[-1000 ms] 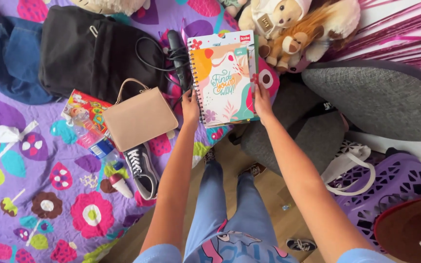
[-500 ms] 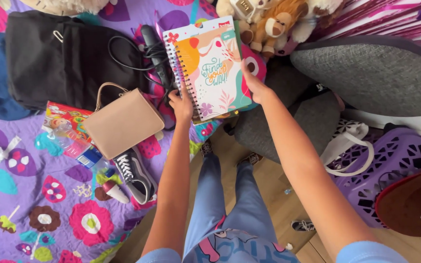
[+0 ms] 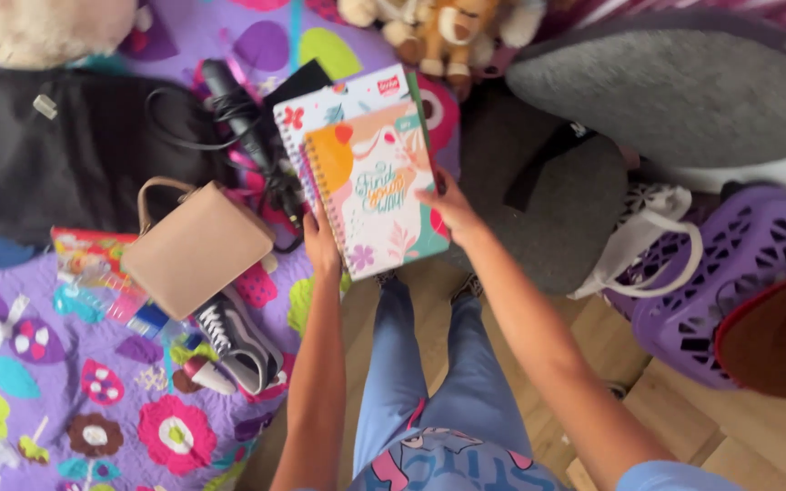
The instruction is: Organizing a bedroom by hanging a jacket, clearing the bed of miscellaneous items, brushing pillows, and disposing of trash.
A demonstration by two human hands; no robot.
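Both hands (image 3: 320, 244) hold spiral notebooks (image 3: 370, 182) — handbag (image 3: 195, 247), perhaps curling iron (image 3: 238, 118) beside.

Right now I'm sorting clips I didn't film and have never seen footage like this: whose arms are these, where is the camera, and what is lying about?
The camera sits on a person's head and looks down, so the two bare arms are that person's own, with their blue trousers below. The left hand and right hand hold a colourful spiral notebook by its edges, with a second spiral notebook just behind it. They stand at a bed with a purple flowered quilt. On it lie a tan handbag, a black sneaker, a black bag and soft toys. A purple basket stands to the right.
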